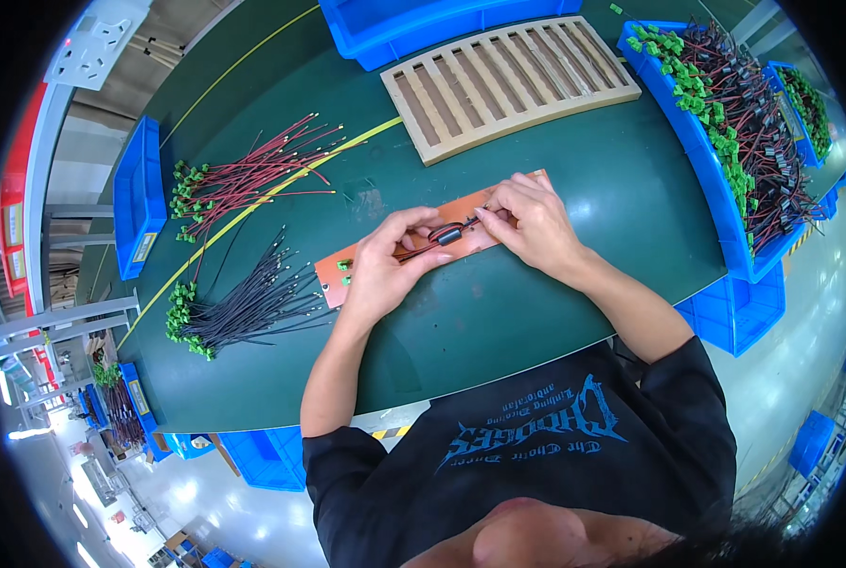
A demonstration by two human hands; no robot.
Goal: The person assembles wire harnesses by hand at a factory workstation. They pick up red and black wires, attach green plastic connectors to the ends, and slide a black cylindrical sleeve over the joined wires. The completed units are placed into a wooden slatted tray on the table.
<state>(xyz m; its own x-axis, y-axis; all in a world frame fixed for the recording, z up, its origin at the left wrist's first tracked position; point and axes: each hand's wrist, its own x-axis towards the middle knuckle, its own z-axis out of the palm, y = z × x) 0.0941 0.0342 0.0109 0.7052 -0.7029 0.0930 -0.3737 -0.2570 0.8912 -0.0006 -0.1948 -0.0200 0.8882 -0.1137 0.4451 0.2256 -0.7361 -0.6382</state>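
Observation:
A narrow orange-brown board point(464, 205) lies slantwise on the bench in front of me. Over it runs a red-and-black wire lead point(428, 248) with a black cylinder point(449, 234) around it, probably a ferrite core. My left hand point(391, 260) curls around the lead on the left side of the cylinder, thumb and fingers closed on the wires. To the right, my right hand point(534, 220) pinches the wires just beyond the cylinder; its fingertips partly hide them. Small green connectors point(344, 266) sit at the board's left end, beside my left wrist.
Left on the green bench point(375, 355) lie bundles of red wires point(252, 180) and black wires point(252, 301) with green connectors. A slotted wooden rack point(513, 80) stands beyond the board. The blue bin point(674, 109) at right holds many leads; an empty blue bin point(139, 204) stands far left.

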